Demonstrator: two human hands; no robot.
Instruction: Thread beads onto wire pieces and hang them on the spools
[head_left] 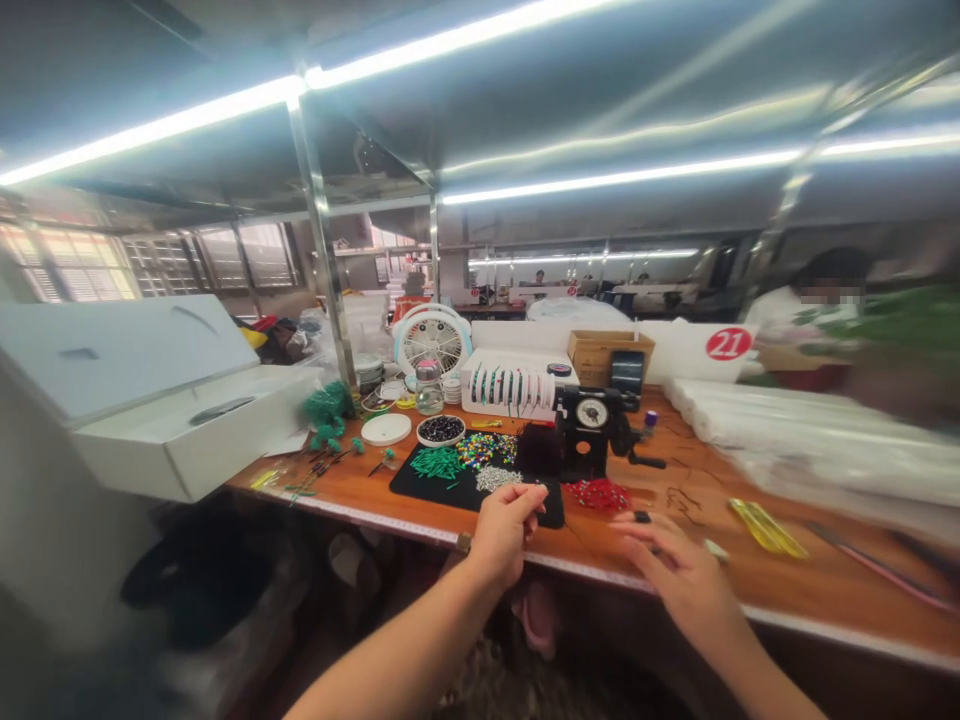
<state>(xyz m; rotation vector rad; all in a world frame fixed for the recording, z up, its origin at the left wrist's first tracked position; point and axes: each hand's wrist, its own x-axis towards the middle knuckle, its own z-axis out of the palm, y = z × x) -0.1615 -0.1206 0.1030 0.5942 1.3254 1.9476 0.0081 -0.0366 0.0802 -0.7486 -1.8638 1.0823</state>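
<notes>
My left hand (504,530) is raised over the front edge of the bench, thumb and forefinger pinched together; whatever they hold is too small to make out. My right hand (679,565) hovers to the right, fingers stretched forward and slightly apart, with a black band (642,517) on one finger. Just beyond my left hand lies a black mat (466,507) bearing silver beads (498,478), green tube beads (435,463) and mixed coloured beads (477,450). A pile of red beads (600,494) sits between and beyond my hands.
A black hand-cranked machine (592,425) stands behind the mat, near a row of white spools (510,388). A dish of black beads (441,431), a fan (432,345) and a white box (202,430) are leftward. Yellow packets (766,528) and plastic rolls (810,440) lie right.
</notes>
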